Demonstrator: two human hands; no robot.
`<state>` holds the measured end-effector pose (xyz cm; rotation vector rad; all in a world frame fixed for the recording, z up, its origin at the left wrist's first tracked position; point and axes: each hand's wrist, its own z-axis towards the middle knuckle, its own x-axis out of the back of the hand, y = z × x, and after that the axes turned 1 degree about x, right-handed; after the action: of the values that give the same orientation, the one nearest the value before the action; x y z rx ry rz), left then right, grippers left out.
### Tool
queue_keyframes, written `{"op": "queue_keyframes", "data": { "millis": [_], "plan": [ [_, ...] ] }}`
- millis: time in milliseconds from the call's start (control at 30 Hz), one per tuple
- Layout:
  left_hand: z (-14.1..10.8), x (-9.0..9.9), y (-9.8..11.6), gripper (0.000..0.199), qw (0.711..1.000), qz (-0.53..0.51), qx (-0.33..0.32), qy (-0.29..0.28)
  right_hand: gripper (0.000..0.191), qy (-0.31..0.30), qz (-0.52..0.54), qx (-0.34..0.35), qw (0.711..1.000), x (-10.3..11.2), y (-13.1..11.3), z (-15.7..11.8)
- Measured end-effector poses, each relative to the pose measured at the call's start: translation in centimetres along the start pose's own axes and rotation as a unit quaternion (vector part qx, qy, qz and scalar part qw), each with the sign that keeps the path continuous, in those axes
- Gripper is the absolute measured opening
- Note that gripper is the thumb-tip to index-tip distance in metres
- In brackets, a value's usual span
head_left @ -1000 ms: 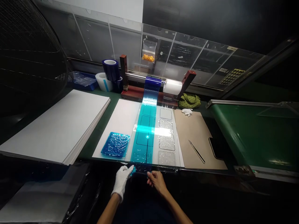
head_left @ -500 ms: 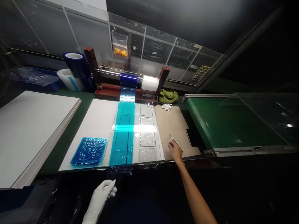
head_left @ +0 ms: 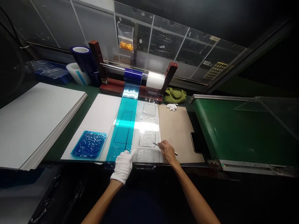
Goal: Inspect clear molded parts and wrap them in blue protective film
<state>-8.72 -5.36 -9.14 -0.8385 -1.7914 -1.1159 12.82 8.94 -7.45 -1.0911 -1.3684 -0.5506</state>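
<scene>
A stack of white boards (head_left: 35, 124) is lying at the left, with a blue tray (head_left: 48, 75) of clear plastic sitting beyond it; a roll of blue film (head_left: 80, 54) and a white tape roll (head_left: 77, 74) are standing further along the far edge; a blue-filmed textured panel (head_left: 88, 144) is resting on a white sheet (head_left: 93, 115) near the bench edge; the gloved left hand (head_left: 123, 166) is reaching in beside it, fingers together and extended, its tips at the near end of a blue film strip (head_left: 123, 130), apparently gripping nothing; that strip is running from a mounted roller (head_left: 133, 75) toward the near edge, covering a row of panels; just right of it, clear textured panels (head_left: 147, 146) are lying in a row; the bare right hand (head_left: 168, 152) is pinching steel tweezers (head_left: 157, 144) narrowly, their tips pointing left, just beside the nearer panels; a tan board (head_left: 179, 130) is lying under that hand, with a white cloth (head_left: 172, 107) and a green dotted bag (head_left: 174, 95) sitting beyond it; a phone (head_left: 195, 142) is lying at the board's right edge; a green conveyor (head_left: 221, 133) is running along the far right.
</scene>
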Motion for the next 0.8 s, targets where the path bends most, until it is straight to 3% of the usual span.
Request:
{"op": "queue_keyframes", "data": {
  "millis": [200,400,600,800],
  "plan": [
    [0.8,-2.1,0.4,0.057,0.993,0.112,-0.029,-0.006,0.032,-0.061,-0.054,0.127,0.989,-2.0,-6.0,1.7],
    [0.8,-2.6,0.6,0.061,0.986,0.162,-0.031,0.001,0.032,-0.1,-0.1,0.187,0.972,-2.4,-8.4,3.4],
    [0.7,-2.7,0.6,0.06,0.985,0.17,-0.037,0.009,0.031,-0.12,-0.125,0.197,0.965,-1.8,-7.5,3.3],
    [-0.5,-2.3,0.9,0.044,0.987,0.141,-0.06,0.047,0.031,-0.125,-0.147,0.151,0.97,-0.5,-3.5,2.0]
  ]
}}
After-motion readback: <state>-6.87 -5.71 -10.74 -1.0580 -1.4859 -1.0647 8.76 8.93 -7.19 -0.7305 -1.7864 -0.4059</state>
